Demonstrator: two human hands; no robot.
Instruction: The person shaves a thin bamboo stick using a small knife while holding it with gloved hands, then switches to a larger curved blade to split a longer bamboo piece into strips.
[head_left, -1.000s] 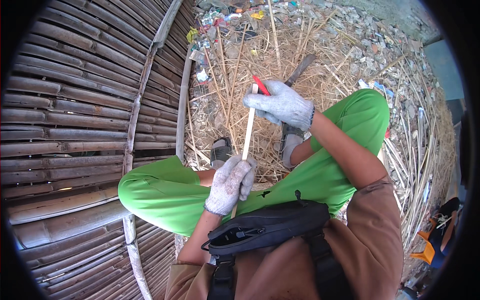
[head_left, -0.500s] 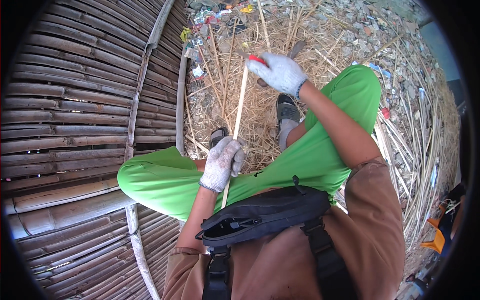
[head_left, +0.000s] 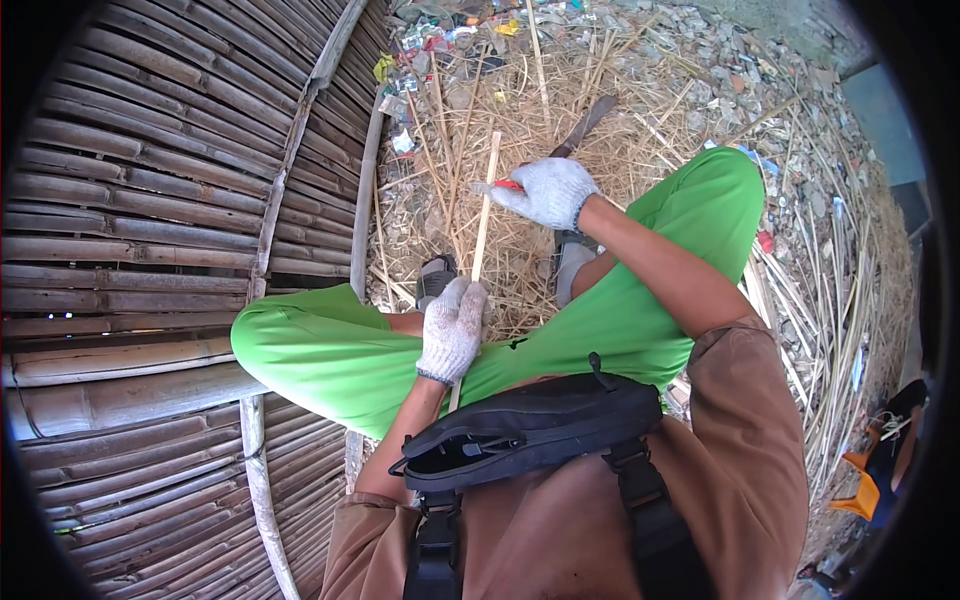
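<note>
A pale, narrow bamboo strip (head_left: 485, 235) runs upright from near my waist to beyond my right hand. My left hand (head_left: 454, 325), in a soiled white knit glove, is closed round its lower part. My right hand (head_left: 553, 190), gloved too, grips a red-handled knife (head_left: 508, 185); its blade lies across the strip, partway down from the far end. The fingers cover most of the handle. Just beyond the right hand, a dark machete-like blade (head_left: 590, 122) lies on the shavings, its near end partly hidden.
A bamboo slat wall (head_left: 150, 230) stands at my left. Shavings (head_left: 640, 120) and rubbish (head_left: 430, 40) cover the ground ahead. Many long pale strips (head_left: 815, 330) lie at the right, near an orange object (head_left: 855, 490). A black waist bag (head_left: 530, 425) rests on my lap.
My right hand has drawn the knife from the strip's far end toward me, leaving the end exposed. My left hand still holds the strip, its wrist turned slightly.
</note>
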